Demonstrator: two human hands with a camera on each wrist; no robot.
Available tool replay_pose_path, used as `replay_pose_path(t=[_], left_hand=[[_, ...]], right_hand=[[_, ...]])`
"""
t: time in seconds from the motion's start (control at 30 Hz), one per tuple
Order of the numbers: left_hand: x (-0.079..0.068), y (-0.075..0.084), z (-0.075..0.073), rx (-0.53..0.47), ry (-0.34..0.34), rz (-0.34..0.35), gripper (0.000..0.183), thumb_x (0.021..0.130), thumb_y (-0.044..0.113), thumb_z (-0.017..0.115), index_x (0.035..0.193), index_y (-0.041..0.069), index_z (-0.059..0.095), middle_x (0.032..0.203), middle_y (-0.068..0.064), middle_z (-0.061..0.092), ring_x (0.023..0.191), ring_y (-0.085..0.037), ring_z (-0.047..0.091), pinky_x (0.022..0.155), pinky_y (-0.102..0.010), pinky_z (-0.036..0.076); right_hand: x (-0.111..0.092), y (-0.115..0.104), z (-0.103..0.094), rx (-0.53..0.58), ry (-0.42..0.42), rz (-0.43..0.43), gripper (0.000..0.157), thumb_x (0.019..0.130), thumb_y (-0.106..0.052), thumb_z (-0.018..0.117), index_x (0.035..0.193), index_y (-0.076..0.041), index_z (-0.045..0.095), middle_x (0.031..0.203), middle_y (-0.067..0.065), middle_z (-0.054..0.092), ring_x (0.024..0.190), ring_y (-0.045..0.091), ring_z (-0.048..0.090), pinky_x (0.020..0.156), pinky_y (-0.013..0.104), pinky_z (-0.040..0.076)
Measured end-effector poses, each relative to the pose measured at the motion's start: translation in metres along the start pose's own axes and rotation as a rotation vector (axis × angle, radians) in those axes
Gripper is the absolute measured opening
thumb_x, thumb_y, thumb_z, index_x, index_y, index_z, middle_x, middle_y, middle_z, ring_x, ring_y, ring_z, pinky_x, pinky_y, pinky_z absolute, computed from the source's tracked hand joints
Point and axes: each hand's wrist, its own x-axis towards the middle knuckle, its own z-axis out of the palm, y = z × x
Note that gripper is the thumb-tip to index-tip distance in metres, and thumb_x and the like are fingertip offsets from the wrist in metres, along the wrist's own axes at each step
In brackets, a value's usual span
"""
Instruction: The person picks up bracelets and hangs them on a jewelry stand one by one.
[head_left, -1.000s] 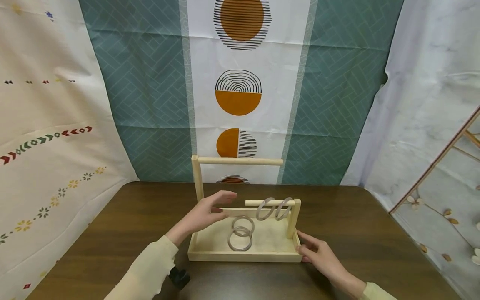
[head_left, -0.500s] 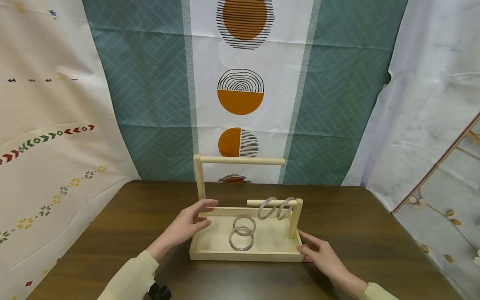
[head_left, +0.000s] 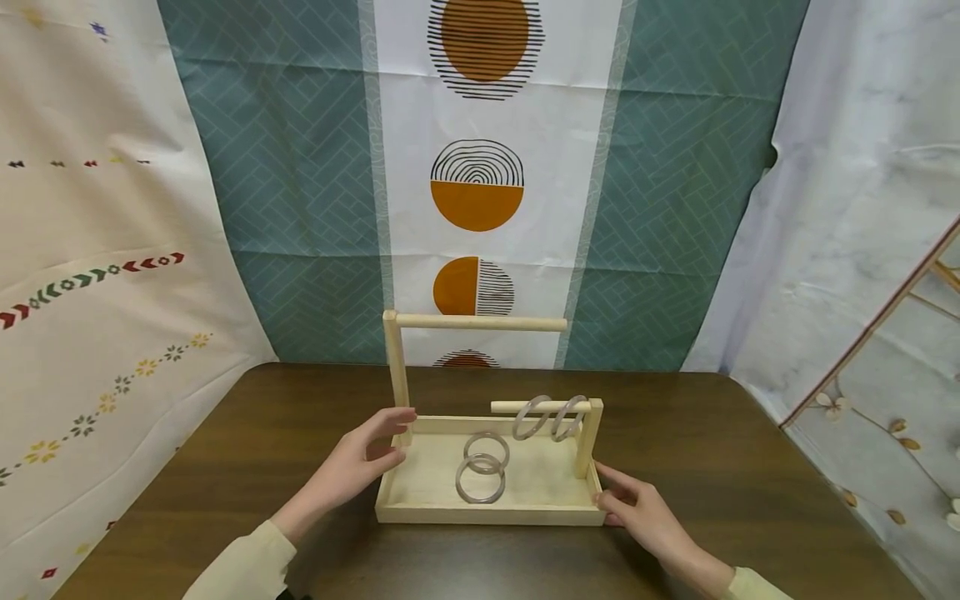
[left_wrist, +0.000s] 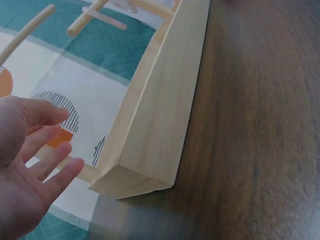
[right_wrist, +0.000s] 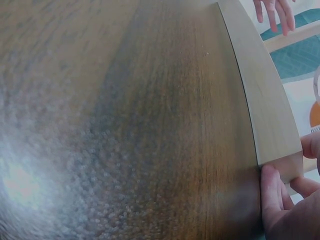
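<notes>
A pale wooden tray (head_left: 540,479) sits on the dark brown table (head_left: 465,562), straight ahead of the person and just right of twelve o'clock's line from the left sleeve; on its floor lie a near ring (head_left: 481,501) and a far ring (head_left: 507,452), both greyish and translucent, overlapping, the far one towards twelve o'clock (which of them is uppermost is too fine to tell). Taking the tray's middle as the clock's centre, a right post (head_left: 588,442) stands at between two and three o'clock; its short rod (head_left: 501,407) reaches inward, and two rings (head_left: 516,425) hang around it, tilted, just beside each other; a taller left post (head_left: 396,367) rises at about half past ten, bearing a long rod (head_left: 480,322) above.

The right hand (head_left: 641,512), just past three o'clock, pinches the tray's end at the near corner between thumb and fingers; the left hand (head_left: 348,467), at nine o'clock, hovers near the opposite end, thumb and fingers spread apart and gently bent.

Beyond, at twelve, hangs a green and white cloth (head_left: 300,167) with orange and black round motifs; a cream patterned cloth (head_left: 90,383) hangs towards ten.
</notes>
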Motion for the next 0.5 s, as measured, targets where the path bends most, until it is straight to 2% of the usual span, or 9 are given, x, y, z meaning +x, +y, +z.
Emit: replay_pose_path(t=[0.27,0.37,0.5], left_hand=[[-0.006,-0.005,-0.007,0.051,0.084,-0.080,0.055,0.090,0.003,0.069,0.141,0.010,0.049,0.143,-0.015,0.055,0.124,-0.037,0.057,0.093,-0.042,0.055],[-0.010,-0.007,-0.010,0.059,0.095,-0.103,0.056,0.090,0.005,0.069,0.142,0.008,0.048,0.145,-0.016,0.053,0.124,-0.036,0.057,0.092,-0.042,0.055],[-0.015,-0.010,-0.013,0.059,0.081,-0.152,0.060,0.091,0.009,0.069,0.145,0.009,0.043,0.145,-0.020,0.050,0.124,-0.038,0.056,0.093,-0.047,0.054]], right_hand=[[0.001,-0.002,-0.001,0.011,-0.002,0.004,0.062,0.093,-0.019,0.064,0.148,-0.002,0.043,0.097,0.010,0.068,0.084,0.013,0.064,0.075,0.026,0.059],[0.001,-0.003,-0.002,0.020,-0.016,0.005,0.063,0.093,-0.019,0.064,0.148,0.000,0.042,0.097,0.011,0.068,0.085,0.014,0.065,0.075,0.026,0.059],[0.001,-0.004,-0.005,0.033,-0.052,0.004,0.065,0.093,-0.019,0.065,0.149,0.003,0.039,0.098,0.011,0.068,0.087,0.015,0.066,0.074,0.027,0.060]])
